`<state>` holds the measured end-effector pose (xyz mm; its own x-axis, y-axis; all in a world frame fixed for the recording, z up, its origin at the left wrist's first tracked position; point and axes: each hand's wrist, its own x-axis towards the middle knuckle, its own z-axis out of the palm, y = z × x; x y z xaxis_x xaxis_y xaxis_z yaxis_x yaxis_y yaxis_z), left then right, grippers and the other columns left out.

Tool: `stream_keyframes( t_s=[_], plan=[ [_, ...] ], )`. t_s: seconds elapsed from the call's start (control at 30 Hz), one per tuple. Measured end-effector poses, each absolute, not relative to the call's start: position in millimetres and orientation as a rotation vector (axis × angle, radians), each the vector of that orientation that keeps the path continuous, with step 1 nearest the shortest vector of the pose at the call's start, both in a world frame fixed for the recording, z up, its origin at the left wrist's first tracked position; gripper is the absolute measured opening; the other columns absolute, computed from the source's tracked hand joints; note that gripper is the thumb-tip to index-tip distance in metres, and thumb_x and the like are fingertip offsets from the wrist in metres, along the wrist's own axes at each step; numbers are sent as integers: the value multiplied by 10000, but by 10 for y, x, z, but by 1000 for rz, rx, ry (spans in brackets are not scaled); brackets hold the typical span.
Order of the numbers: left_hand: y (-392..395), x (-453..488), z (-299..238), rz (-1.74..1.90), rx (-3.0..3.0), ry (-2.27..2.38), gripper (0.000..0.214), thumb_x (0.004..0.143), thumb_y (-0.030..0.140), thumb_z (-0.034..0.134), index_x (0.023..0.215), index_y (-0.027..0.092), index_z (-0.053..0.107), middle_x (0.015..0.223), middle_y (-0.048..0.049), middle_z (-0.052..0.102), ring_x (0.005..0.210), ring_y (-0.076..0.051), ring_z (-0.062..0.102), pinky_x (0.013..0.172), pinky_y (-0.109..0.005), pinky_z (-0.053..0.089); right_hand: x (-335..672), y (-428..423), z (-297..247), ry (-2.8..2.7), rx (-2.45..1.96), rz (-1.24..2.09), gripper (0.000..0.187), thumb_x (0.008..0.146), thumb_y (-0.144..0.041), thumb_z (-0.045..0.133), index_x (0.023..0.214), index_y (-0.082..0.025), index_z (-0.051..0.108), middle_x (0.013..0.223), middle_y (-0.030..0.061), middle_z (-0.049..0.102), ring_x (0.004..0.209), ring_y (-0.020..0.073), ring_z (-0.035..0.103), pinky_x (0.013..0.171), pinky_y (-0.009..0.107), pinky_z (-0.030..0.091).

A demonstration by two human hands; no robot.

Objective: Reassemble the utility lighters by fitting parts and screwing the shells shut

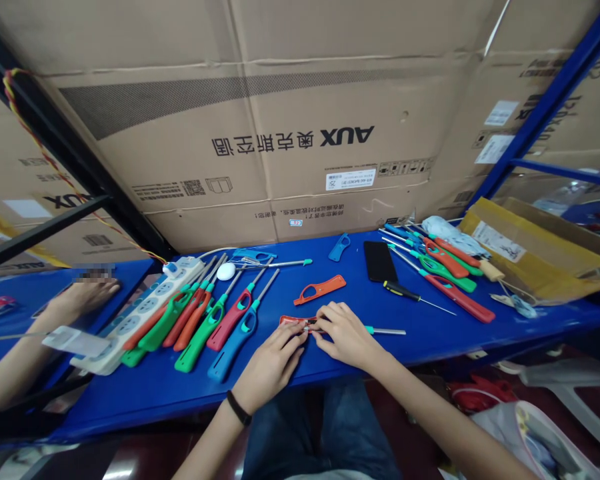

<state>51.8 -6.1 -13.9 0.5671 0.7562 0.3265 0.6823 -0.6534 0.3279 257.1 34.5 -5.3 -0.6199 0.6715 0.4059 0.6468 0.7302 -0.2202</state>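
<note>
Both my hands meet over an opened red-orange lighter (291, 321) at the front middle of the blue table. My left hand (275, 357) wears a black wristband, and its fingers pinch the lighter's left part. From the right, my right hand (343, 333) presses its fingertips on the lighter's inside, where small parts are mostly hidden. The lighter's metal tube (389, 331) with a teal collar sticks out to the right. Just behind lies a loose orange handle shell (321, 289). A blue handle shell (339, 247) rests farther back.
Several long lighters (223, 327) lie at left beside a white power strip (147, 307). At right are a black phone (380, 261), a screwdriver (404, 291), more lighters (457, 293) and a yellow-taped carton (525, 247). Another person's arm (45, 333) reaches in at far left.
</note>
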Motion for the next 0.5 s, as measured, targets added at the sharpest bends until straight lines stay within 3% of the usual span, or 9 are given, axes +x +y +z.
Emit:
stream_keyframes(
  t_s=[0.3,0.5],
  plan=[
    [-59,427,-208,847,2509,1329,362,934,138,374,1277,227,445,1331,-67,528,1296,-193,430,1138,-510,265,2611,279,-103,-2225,-1089,221,115,891,-244,571,949,-214,665,935,49,641,899,191,560,798,350,392],
    [99,351,-222,978,2207,1535,278,947,279,416,1186,216,544,1228,-81,606,1166,-208,559,1005,-408,461,2486,314,-114,-2187,-1186,354,138,873,-307,608,973,-250,683,959,38,632,899,190,558,779,339,405]
  ],
)
